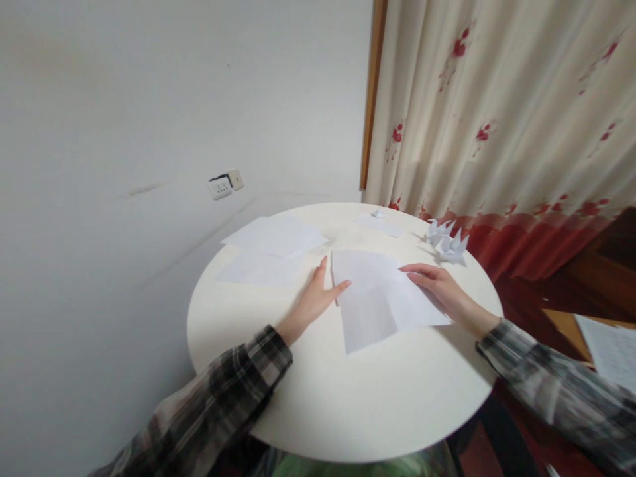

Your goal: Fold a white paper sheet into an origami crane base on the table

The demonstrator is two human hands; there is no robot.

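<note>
A white sheet of paper [368, 305] with a faint crease lies in front of me, its near edge slanting. My left hand [318, 291] is at its left side, the thumb resting over the edge and the forefinger stretched out beside it, apart from the thumb. A thin brownish edge shows under that side; I cannot make out what it is. Over the sheet's right side, my right hand [440, 288] has its fingers close together at the paper. The sheet's lower right corner appears slightly raised and casts a shadow.
All this is on a round white table [318, 397] against the wall. Loose paper sheets [273, 235] lie at the back left. Folded paper cranes [450, 245] stand at the right rim, and a small folded piece [378, 213] sits on another sheet [385, 226] at the back.
</note>
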